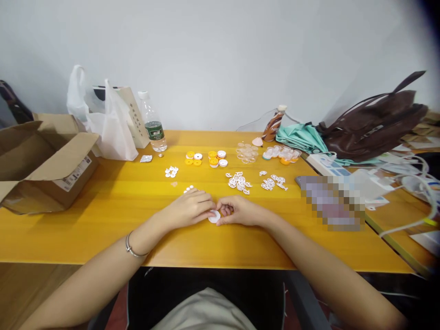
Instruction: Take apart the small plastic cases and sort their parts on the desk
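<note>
A small white round disc (214,217) is between my two hands, just above or on the yellow tabletop; which of these I cannot tell. My left hand (191,208) reaches over from the left, thumb and fingers closed at the disc's edge. From the other side, my right hand (242,211) grips it with the thumb low and the fingers curled in. Some small white round pieces (188,189) lie just beyond my left hand, partly covered by it. Past my right hand is a pile of white openwork pieces (238,181).
Yellow and white round parts (197,159), clear round covers (246,152) and small white knobs (171,172) lie farther back. A cardboard box (74,158) and water bottle (154,126) stand left. On the right are a blurred-out flat device (330,201), cables and a brown bag (374,126).
</note>
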The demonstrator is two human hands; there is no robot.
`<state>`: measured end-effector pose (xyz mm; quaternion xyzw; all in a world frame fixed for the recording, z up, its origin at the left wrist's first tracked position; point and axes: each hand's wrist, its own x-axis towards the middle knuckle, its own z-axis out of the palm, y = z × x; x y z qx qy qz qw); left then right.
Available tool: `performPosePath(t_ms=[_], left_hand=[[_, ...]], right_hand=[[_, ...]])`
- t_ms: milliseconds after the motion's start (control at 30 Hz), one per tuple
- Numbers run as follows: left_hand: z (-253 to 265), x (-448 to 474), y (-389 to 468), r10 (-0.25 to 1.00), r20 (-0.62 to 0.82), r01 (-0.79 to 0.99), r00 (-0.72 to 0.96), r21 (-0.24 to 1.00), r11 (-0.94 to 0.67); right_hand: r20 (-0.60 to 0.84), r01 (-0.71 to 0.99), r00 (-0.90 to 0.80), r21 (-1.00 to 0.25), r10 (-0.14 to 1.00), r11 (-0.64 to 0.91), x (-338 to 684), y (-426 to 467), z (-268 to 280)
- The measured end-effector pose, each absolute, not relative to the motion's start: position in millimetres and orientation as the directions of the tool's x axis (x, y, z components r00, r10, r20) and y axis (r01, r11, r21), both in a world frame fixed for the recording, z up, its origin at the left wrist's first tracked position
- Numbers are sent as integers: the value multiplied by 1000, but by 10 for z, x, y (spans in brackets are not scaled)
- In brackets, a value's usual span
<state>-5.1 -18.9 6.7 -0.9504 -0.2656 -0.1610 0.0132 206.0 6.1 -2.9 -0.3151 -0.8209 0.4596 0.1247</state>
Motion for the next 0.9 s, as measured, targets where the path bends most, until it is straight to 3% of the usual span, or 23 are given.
performPosePath(t_ms=[267,900], left_hand=[[65,-47,-199,481,255,489,839,35,-871],[43,-22,-213,406,328,477,853,-173,-862]], right_hand=[[-95,409,-763,-837,640,363,2051,53,-19],[-104,420,-739,-843,666,335,2025,41,1]])
